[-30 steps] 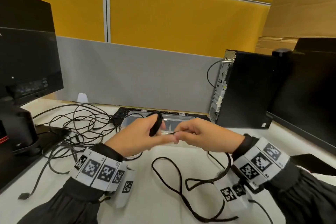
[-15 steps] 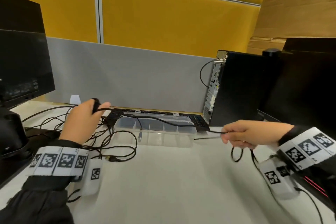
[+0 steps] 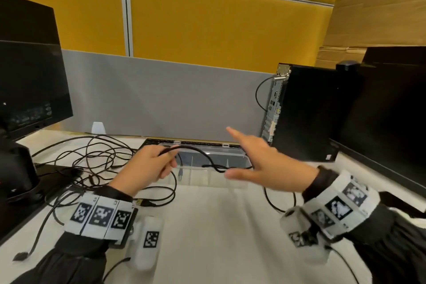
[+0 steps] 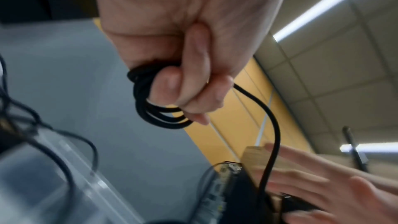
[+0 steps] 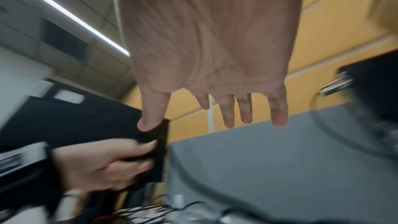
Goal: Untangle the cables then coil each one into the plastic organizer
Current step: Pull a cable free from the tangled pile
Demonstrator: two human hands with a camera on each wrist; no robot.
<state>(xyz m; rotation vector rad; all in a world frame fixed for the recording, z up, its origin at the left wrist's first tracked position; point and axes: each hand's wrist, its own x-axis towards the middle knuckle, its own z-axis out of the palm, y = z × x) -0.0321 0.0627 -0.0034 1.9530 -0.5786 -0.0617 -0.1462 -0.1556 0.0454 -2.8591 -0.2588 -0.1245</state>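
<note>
**Cable coiled in one hand, the other spread wide**

Here, in the head view, a pale matte table point(image 3: 207, 226) fills the lower frame, backed by a grey felt partition point(image 3: 161, 94) with mustard-yellow panels above. A dark monitor point(image 3: 30, 76) stands at the left edge, a black computer tower point(image 3: 306, 113) at the right, cardboard in the upper right corner. A clear plastic organizer point(image 3: 239, 159) with thin dividers sits at centre, against the partition. A loose tangle of thin black cables point(image 3: 92, 157) sprawls left of it. The left hand point(image 3: 147, 166) grips a black cable point(image 3: 198, 152) that arcs over the organizer toward the right hand point(image 3: 260, 163), whose fingers are straight and spread.

From the left wrist, the left hand point(image 4: 193, 48) has its grip curled round several round loops of the smooth, matte cable point(image 4: 155, 113); one strand drops to the lower right.

From the right wrist, blurred, the right hand point(image 5: 211, 60) shows a flat palm, fingers apart, holding nothing.
</note>
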